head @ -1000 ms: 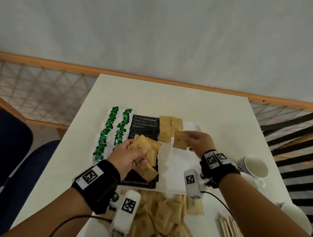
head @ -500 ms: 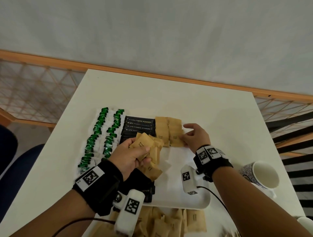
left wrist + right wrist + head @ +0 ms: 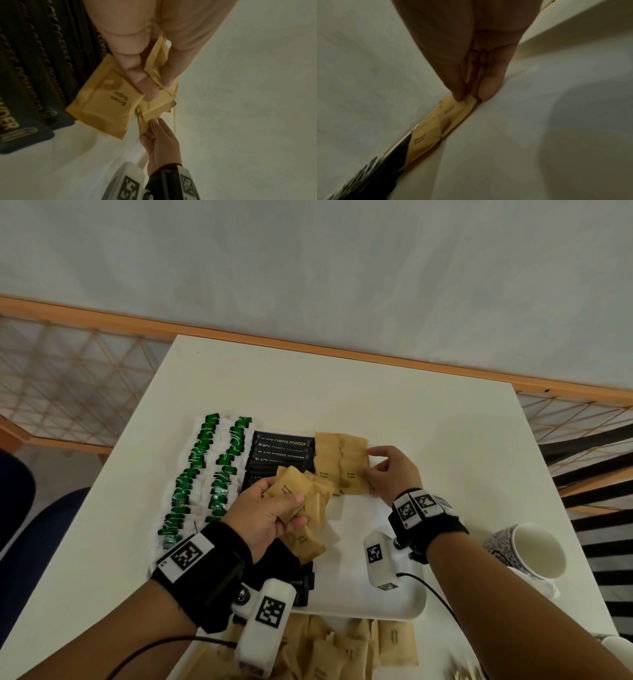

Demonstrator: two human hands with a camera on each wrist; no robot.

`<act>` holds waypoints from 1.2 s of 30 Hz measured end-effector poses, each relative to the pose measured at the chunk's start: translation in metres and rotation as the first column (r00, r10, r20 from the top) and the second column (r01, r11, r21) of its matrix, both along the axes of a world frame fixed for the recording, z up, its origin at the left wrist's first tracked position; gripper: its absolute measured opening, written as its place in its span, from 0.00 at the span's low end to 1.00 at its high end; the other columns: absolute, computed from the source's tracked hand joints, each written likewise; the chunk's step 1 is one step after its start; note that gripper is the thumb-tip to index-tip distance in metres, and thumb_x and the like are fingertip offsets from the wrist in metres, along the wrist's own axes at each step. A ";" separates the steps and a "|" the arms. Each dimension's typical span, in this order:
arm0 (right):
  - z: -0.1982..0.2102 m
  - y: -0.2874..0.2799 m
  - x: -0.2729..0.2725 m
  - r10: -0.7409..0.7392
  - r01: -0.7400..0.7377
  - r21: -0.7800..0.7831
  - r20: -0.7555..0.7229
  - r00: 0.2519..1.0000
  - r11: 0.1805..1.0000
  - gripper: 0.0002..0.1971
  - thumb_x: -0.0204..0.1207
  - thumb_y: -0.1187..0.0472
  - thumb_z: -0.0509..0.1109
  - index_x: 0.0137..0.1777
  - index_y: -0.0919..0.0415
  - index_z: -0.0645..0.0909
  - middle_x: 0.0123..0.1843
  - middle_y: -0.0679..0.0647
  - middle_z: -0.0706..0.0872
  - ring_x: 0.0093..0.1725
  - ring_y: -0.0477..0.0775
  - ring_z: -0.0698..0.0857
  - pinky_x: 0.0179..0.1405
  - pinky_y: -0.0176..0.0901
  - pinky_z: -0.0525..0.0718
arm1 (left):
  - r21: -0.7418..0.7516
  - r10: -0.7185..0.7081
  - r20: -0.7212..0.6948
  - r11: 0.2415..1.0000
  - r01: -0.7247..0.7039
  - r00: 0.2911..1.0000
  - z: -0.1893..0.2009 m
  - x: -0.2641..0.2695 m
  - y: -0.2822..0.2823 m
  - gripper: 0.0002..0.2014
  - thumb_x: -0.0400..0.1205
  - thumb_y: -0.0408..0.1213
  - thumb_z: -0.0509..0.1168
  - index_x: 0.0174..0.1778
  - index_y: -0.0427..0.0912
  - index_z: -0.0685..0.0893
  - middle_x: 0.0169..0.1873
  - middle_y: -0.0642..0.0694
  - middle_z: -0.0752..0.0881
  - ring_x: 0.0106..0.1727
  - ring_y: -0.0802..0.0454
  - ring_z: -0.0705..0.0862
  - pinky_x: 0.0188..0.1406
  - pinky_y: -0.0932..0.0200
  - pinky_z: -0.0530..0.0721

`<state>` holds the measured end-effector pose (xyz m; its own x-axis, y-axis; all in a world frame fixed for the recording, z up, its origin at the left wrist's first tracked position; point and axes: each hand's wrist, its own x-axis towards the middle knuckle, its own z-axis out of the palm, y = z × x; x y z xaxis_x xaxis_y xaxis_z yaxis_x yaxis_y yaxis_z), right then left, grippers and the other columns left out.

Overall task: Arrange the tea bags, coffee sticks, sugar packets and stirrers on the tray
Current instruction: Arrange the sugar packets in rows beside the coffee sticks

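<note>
A white tray [image 3: 394, 607] holds two rows of green tea bags [image 3: 202, 474], a stack of black coffee sticks [image 3: 281, 453] [image 3: 34, 67] and two columns of brown sugar packets [image 3: 352, 470]. Above the coffee sticks, my left hand [image 3: 294, 508] [image 3: 152, 81] grips a fanned bunch of sugar packets [image 3: 301, 494] [image 3: 102, 101]. My right hand [image 3: 368, 467] [image 3: 469, 97] is at the right edge of the right column. Its thumb and finger pinch the edge of the top sugar packet [image 3: 450, 115], which lies flat on the tray.
A loose heap of sugar packets [image 3: 342, 648] lies on the white table [image 3: 342, 392] at the tray's near edge. A patterned mug [image 3: 534, 553] stands to the right. A wooden rail [image 3: 308, 344] runs behind the table, and a blue chair [image 3: 44, 525] is at the left.
My right hand carried one sugar packet from mid-air to the right column and laid it flat there. My left hand kept its bunch almost in place.
</note>
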<state>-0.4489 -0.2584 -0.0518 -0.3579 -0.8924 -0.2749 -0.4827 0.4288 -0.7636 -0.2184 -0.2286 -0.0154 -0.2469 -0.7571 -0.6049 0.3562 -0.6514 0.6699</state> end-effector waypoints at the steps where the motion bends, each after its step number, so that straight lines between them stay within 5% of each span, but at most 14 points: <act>1: 0.000 0.000 0.000 -0.001 0.001 0.003 -0.002 1.000 1.000 0.15 0.71 0.60 0.76 0.56 0.50 0.78 0.45 0.60 0.87 0.36 0.55 0.88 0.32 0.38 0.82 | 0.000 0.001 -0.002 1.000 -0.001 1.000 0.000 0.000 0.000 0.15 0.78 0.23 0.67 0.59 0.38 0.78 0.45 0.40 0.87 0.37 0.48 0.89 0.27 0.60 0.87; 4: 0.001 0.001 -0.001 -0.016 0.016 0.013 -0.028 0.999 1.000 0.17 0.71 0.58 0.75 0.59 0.50 0.76 0.43 0.56 0.85 0.39 0.54 0.87 0.40 0.45 0.86 | 0.002 0.003 -0.008 1.000 -0.003 1.000 0.001 -0.001 0.000 0.14 0.78 0.23 0.67 0.58 0.39 0.79 0.44 0.40 0.87 0.37 0.48 0.89 0.28 0.60 0.87; 8: 0.009 0.010 0.006 -0.009 0.004 -0.068 -0.065 0.998 0.998 0.11 0.75 0.53 0.72 0.55 0.46 0.77 0.42 0.53 0.83 0.38 0.50 0.83 0.39 0.41 0.82 | 0.009 0.011 -0.026 1.000 -0.011 1.000 0.003 -0.001 0.001 0.13 0.78 0.23 0.66 0.57 0.39 0.78 0.45 0.40 0.87 0.38 0.48 0.88 0.28 0.60 0.88; 11: 0.024 0.023 0.025 0.122 -0.107 -0.086 0.193 0.973 0.990 0.04 0.77 0.51 0.71 0.50 0.47 0.83 0.41 0.50 0.87 0.37 0.49 0.85 0.38 0.41 0.86 | 0.005 0.023 -0.033 1.000 -0.023 0.999 0.004 -0.001 0.001 0.15 0.78 0.23 0.66 0.60 0.37 0.78 0.44 0.40 0.87 0.37 0.48 0.89 0.28 0.60 0.88; 15: 0.032 0.040 0.044 0.230 -0.264 -0.001 0.495 0.838 0.964 0.02 0.76 0.58 0.73 0.47 0.53 0.86 0.37 0.47 0.89 0.35 0.45 0.85 0.36 0.36 0.84 | -0.008 0.015 -0.031 1.000 -0.016 0.999 0.008 -0.003 0.005 0.17 0.79 0.23 0.66 0.63 0.35 0.77 0.44 0.39 0.87 0.36 0.48 0.89 0.27 0.61 0.88; 18: 0.027 0.043 0.043 0.169 -0.197 -0.003 0.527 0.833 0.980 0.03 0.75 0.64 0.74 0.40 0.58 0.85 0.35 0.52 0.88 0.33 0.48 0.84 0.35 0.36 0.83 | -0.010 0.036 -0.026 0.999 -0.036 0.999 0.010 0.001 0.007 0.17 0.79 0.23 0.66 0.63 0.35 0.77 0.45 0.39 0.87 0.36 0.49 0.89 0.27 0.61 0.88; 22: 0.022 0.039 0.032 0.005 0.008 -0.020 0.588 0.809 1.000 0.06 0.76 0.66 0.72 0.52 0.62 0.85 0.33 0.53 0.86 0.30 0.48 0.82 0.32 0.37 0.83 | 0.003 0.090 -0.026 0.996 -0.090 0.996 0.011 0.012 0.008 0.18 0.79 0.22 0.66 0.64 0.35 0.77 0.47 0.38 0.86 0.41 0.46 0.87 0.26 0.61 0.87; 26: 0.019 0.038 0.029 0.015 -0.017 0.001 0.484 0.875 1.000 0.04 0.78 0.65 0.70 0.48 0.58 0.86 0.34 0.53 0.86 0.33 0.49 0.82 0.32 0.34 0.83 | 0.019 0.114 -0.038 0.993 -0.113 0.993 0.012 0.017 0.008 0.16 0.79 0.22 0.66 0.62 0.35 0.77 0.49 0.37 0.86 0.44 0.44 0.86 0.26 0.61 0.87; 31: 0.015 0.029 0.032 0.148 -0.155 0.010 0.240 0.959 0.988 0.10 0.82 0.65 0.64 0.57 0.54 0.82 0.37 0.49 0.85 0.32 0.42 0.82 0.27 0.27 0.80 | 0.019 0.121 -0.049 0.993 -0.120 0.991 0.012 0.021 0.008 0.13 0.79 0.22 0.66 0.57 0.37 0.79 0.48 0.38 0.87 0.42 0.45 0.87 0.28 0.60 0.88; 36: 0.012 0.013 0.036 0.166 -0.166 -0.016 0.129 0.978 0.986 0.12 0.76 0.67 0.70 0.58 0.54 0.83 0.37 0.56 0.86 0.36 0.49 0.85 0.33 0.34 0.85 | 0.015 0.115 -0.071 0.993 -0.114 0.991 0.015 0.026 0.002 0.13 0.79 0.23 0.66 0.59 0.34 0.80 0.49 0.37 0.87 0.44 0.45 0.86 0.28 0.61 0.88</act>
<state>-0.4131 -0.2450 -0.0393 -0.1663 -0.9377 -0.3050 -0.4434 0.3474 -0.8263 -0.1922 -0.2261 -0.0007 -0.2021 -0.7760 -0.5975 0.4756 -0.6111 0.6328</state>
